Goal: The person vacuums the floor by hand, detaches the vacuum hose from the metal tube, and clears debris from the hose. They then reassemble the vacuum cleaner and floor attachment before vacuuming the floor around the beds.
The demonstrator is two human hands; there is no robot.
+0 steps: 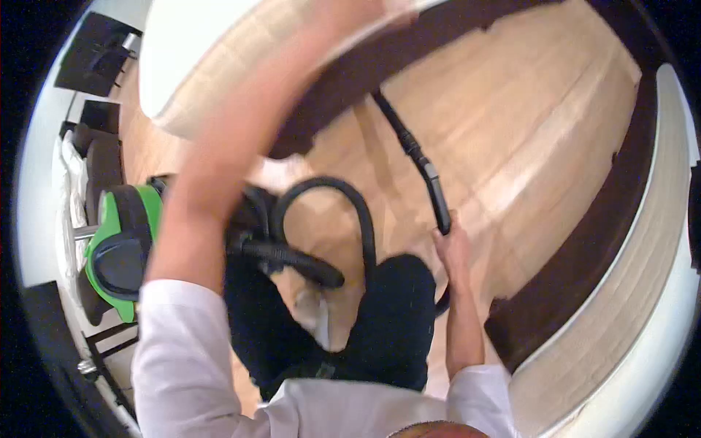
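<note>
My right hand point(454, 248) is wrapped around the handle end of a black vacuum cleaner wand point(413, 150). The wand slants away over the wooden floor, and its far end disappears by the dark brown bed skirt point(350, 80). My left arm reaches forward across the bed's corner; my left hand point(387, 9) is at the top edge, close to the upper border of the skirt, its fingers smeared and partly cut off. A black ribbed hose point(358, 201) loops in front of my legs. To the left stands a green and black vacuum cleaner point(109, 252), partly behind my left arm.
A bed with a beige side point(219, 69) and white top lies ahead on the left. Another bed point(621, 292) with a brown skirt runs along the right. Wooden floor point(504, 109) stretches between them. Dark furniture point(95, 58) lines the far left.
</note>
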